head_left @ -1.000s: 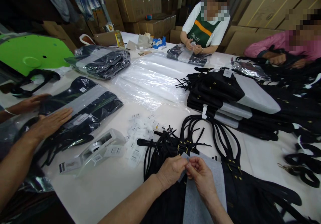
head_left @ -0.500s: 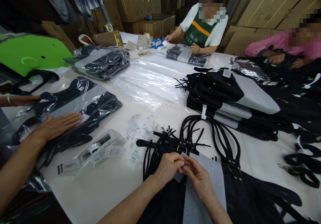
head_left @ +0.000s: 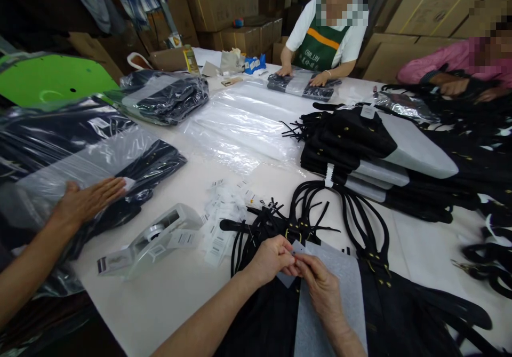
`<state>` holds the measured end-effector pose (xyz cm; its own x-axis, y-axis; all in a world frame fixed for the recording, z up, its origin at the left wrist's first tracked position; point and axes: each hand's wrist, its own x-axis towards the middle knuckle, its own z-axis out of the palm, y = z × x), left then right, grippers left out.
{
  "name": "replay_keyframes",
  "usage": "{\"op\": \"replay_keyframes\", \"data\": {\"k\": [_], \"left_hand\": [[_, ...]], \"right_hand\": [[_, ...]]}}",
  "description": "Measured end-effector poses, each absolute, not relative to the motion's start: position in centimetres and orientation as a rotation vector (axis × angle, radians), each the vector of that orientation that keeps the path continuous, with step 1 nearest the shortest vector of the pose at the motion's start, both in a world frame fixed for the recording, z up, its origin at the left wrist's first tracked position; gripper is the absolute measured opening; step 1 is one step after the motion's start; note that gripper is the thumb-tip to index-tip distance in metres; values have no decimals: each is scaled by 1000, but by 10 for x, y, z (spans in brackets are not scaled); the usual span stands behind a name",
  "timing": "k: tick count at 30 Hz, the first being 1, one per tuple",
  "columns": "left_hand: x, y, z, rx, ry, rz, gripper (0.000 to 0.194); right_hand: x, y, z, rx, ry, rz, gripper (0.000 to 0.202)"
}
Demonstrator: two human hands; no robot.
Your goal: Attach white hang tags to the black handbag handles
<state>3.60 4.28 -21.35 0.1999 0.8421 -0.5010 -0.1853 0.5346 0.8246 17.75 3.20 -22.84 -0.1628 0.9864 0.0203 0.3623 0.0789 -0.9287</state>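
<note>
Working across a crowded white surface [head_left: 168, 303], I see my two hands meet over a black strapped garment [head_left: 392, 314] that lies flat just in front of me, its thin straps [head_left: 320, 207] looping away toward the middle. It looks soft and limp, likely to sag and slide if lifted by one corner, so I judge the stitched strap ends near the small brass buckles [head_left: 291, 234] the surest place to hold. A grey sheet [head_left: 340, 287] lies on top of the garment, light and flexible, probably prone to creasing. Beyond it, folded black garments [head_left: 352, 138] are stacked, and clear plastic bags [head_left: 244, 127] spread across the middle. At the far left a co-worker's hand [head_left: 90, 202] presses flat on a bagged garment [head_left: 80, 149]. A white tape dispenser [head_left: 156, 237] sits near loose barcode labels [head_left: 224, 213].

My left hand [head_left: 270, 258] and right hand [head_left: 320, 287] are both pressed together at the fingertips, pinching a small pale tag [head_left: 297, 248] between them. The tag sits directly at the grip, just above the grey sheet's upper edge and touching close to the buckles. It seems thin, nearly weightless and easy to bend.
</note>
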Motion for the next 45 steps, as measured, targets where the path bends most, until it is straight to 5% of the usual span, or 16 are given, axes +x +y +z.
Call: {"op": "replay_keyframes", "data": {"k": [18,45], "left_hand": [[44,40,-203,879,1415,676,8],[42,37,-217,1353,1476,622,15]], "right_hand": [[172,36,-214,-1502,-1048,1570,37],[166,29,-232,-1597,-1488,1235,30]]}}
